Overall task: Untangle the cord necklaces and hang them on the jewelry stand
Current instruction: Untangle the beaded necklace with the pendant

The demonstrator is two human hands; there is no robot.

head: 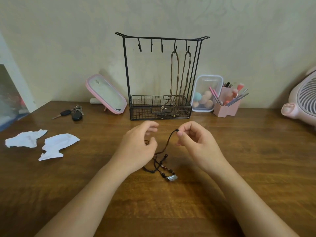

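Black cord (pixel 168 142), seemingly between right fingertips (pixel 179 133).

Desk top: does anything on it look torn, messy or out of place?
Yes. Two scraps of white paper lie on the wooden desk's left side, ragged-edged and crumpled, as if torn. In front of the stand, the black cord necklace is a tangled heap; the right hand pinches one end.

Home, vanity-type setup; wooden tabletop (pixel 239 151) against a plain wall (pixel 68 40); pink stand mirror (pixel 106 94), makeup brushes (pixel 238 94) in a pink holder (pixel 225 111), clear box of makeup sponges (pixel 205 94), wire jewelry stand (pixel 160 106), car keys (pixel 74 113), pink fan (pixel 302 100).
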